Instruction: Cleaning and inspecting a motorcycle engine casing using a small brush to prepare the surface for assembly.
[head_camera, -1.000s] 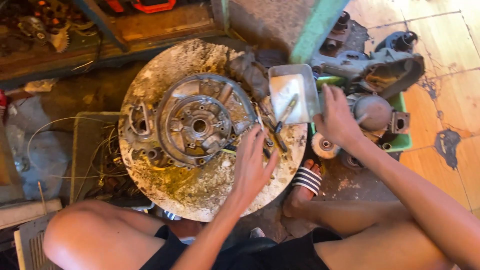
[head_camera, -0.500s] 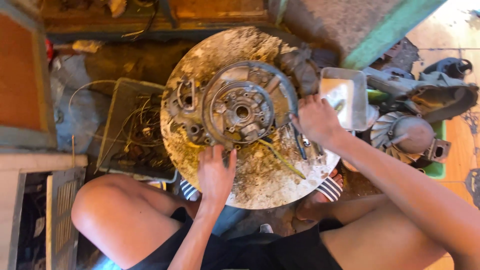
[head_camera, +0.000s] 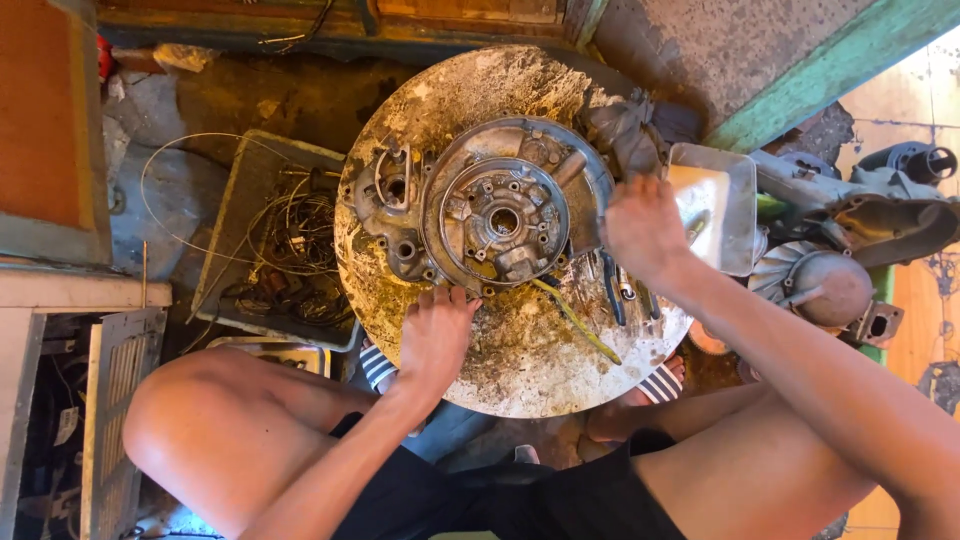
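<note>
Metal engine casing (head_camera: 480, 215), round and grimy, lies flat on a round, dirt-caked surface (head_camera: 520, 340), with its hub opening facing up near the middle. The left hand (head_camera: 435, 335) sits at the casing's near edge, fingertips (head_camera: 445, 295) bent against the rim and palm on the surface; it clasps nothing, its grip just a loose curl pressing on the metal. From this hand the casing lies straight ahead, away from the body, and touching.

The right hand (head_camera: 645, 230) hovers at the casing's right edge, over the gap between the casing and a small metal tray (head_camera: 735, 205) just beside it. Its back faces the camera, so I cannot tell whether its grip is wide or narrow, or whether it holds anything. From this hand the casing lies directly to the left, close by.

Hand tools (head_camera: 615, 290) lie on the surface just below the right hand, and a yellow-green strip (head_camera: 575, 320) runs slantwise from the casing's near rim toward the surface edge. Both hands are close to the casing; only the left visibly touches it.
</note>
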